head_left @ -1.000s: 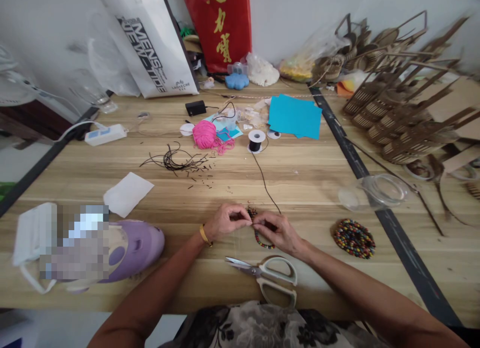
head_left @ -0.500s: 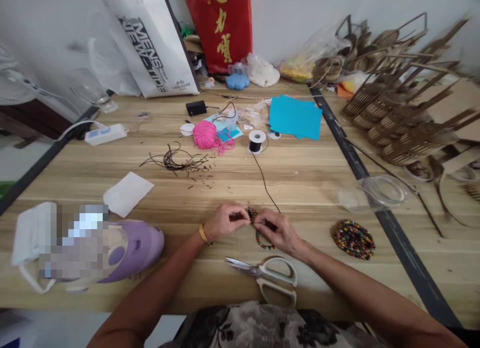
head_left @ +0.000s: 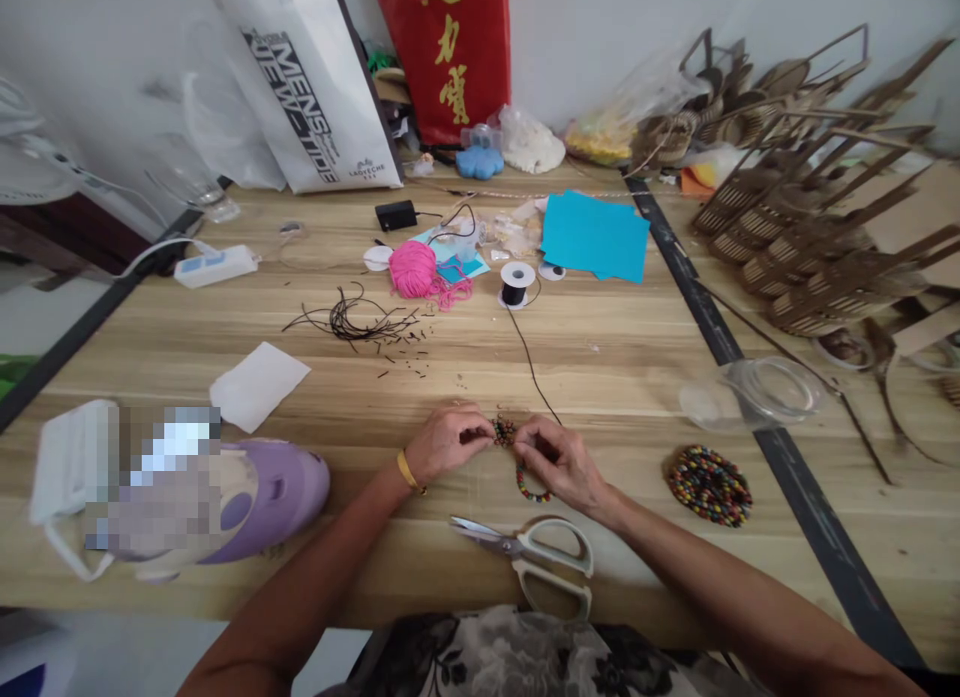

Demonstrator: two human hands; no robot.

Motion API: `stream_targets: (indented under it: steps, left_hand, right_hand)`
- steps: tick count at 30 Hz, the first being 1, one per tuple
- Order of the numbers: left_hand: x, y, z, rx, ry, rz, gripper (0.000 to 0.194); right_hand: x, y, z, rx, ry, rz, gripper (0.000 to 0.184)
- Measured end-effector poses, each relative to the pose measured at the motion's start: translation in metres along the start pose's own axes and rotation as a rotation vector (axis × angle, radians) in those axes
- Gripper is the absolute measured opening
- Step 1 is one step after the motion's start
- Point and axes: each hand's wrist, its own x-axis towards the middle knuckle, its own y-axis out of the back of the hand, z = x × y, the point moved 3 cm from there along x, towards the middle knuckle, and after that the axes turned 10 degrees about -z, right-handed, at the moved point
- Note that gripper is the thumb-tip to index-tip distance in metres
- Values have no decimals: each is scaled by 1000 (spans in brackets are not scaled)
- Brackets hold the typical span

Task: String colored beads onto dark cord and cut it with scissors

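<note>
Apparently for easy reach | beads (head_left: 502,433) between left hand (head_left: 448,443) and right hand (head_left: 562,464) | scissors (head_left: 512,547) at six o'clock | both narrow, grip unclear

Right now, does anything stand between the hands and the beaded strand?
Nothing visible blocks the right hand: the beaded strand curves out by its fingers. A small bead cluster sits between its fingertips and those of the left hand. The scissors lie nearer the body, outside that gap.
</note>
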Motion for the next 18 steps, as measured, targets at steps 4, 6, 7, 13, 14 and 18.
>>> stream_targets:
  steps: [4,6,7,13,14,18]
  left_hand:
    - [1,-4,4,130,-80,-45,14]
    - [1,-6,5,184,-92,-59,16]
    - [0,-7,5,213,-96,-63,16]
    - [0,-12,4,310,-116,-53,18]
    - [1,-12,4,310,-114,-48,18]
    - [1,-11,5,228,-106,-22,15]
  right_hand:
    - [0,0,0,2,-5,0,24]
    - [0,0,0,8,-9,1,24]
    - [0,0,0,12,-13,-1,25]
    - [0,-2,6,56,-41,-13,22]
    - [0,-3,7,65,-42,-13,21]
    - [0,-3,7,63,-30,-21,20]
